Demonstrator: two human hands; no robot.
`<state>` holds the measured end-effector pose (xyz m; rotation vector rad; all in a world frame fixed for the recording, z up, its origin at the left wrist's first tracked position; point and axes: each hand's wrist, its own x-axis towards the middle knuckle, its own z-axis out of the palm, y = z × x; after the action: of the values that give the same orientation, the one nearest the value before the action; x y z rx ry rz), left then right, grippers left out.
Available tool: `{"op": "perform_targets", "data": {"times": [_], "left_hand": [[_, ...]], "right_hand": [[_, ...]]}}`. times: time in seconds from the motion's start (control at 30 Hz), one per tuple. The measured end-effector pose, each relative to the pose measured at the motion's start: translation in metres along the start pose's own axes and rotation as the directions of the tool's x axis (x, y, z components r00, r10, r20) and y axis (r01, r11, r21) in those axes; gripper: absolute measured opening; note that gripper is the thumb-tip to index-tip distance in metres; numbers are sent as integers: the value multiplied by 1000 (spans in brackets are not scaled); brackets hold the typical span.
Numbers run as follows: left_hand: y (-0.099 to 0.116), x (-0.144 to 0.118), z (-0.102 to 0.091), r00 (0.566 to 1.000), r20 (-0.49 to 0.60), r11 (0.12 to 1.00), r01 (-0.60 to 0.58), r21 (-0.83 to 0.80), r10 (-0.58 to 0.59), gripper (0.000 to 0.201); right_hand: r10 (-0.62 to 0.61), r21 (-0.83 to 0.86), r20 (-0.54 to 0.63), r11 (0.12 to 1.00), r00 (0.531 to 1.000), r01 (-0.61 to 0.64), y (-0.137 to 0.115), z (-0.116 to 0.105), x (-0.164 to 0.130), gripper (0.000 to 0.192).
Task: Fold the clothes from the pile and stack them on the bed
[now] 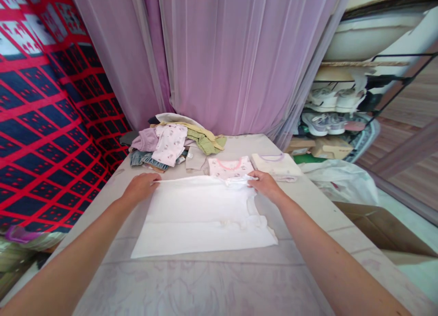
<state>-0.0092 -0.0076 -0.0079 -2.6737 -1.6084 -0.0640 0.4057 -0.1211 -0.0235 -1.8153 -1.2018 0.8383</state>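
Both hands, left hand and right hand, pinch the far edge of the white garment lying flat on the tabletop, seemingly mid-fold, which calls for keeping that edge level.

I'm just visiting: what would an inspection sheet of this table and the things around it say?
Surface: table with a pale patterned cover.
Job's things: white garment spread flat; left hand and right hand grip its far edge.
Clutter: heap of loose clothes; folded pink-trimmed top; folded cream top.
Fingers: both hands closed on the garment's edge.
Cables: nothing seen.
Surroundings: purple curtain; red and blue cloth; shoe rack; cardboard box.
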Motion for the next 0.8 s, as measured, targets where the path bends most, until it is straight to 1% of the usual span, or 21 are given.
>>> {"op": "perform_targets", "data": {"times": [0.13,0.2,0.27,0.4,0.53,0.6,0.67,0.73,0.8], "left_hand": [[9,-35,4,1000,-8,1000,-27,15,27,24],[15,-48,8,999,-1,999,-34,16,34,23],[20,-57,13,999,3,999,-38,4,38,23],[25,-62,16,1000,-10,1000,-8,15,8,24],[28,-60,13,1000,0,996,25,81,-25,27],[30,-60,12,1000,14,996,12,92,-13,28],[31,-61,11,1000,30,995,-3,100,0,31],[32,-63,9,999,42,993,-1,115,-4,36],[34,-64,6,999,45,993,12,120,-18,38]], "right_hand": [[-77,35,-33,996,997,78,16,3,-16,16],[-81,22,-42,996,996,82,26,6,-22,17],[-83,-15,-22,996,996,82,35,7,-26,18],[-112,-46,22,992,993,113,40,5,-29,25],[-55,19,26,998,998,54,31,3,-30,32],[-50,-69,46,996,998,53,28,2,-30,31],[-86,-249,78,963,993,103,29,0,-32,28],[-137,-418,97,893,986,165,29,-2,-34,29],[-195,-541,88,814,977,211,26,-5,-37,33]]}}
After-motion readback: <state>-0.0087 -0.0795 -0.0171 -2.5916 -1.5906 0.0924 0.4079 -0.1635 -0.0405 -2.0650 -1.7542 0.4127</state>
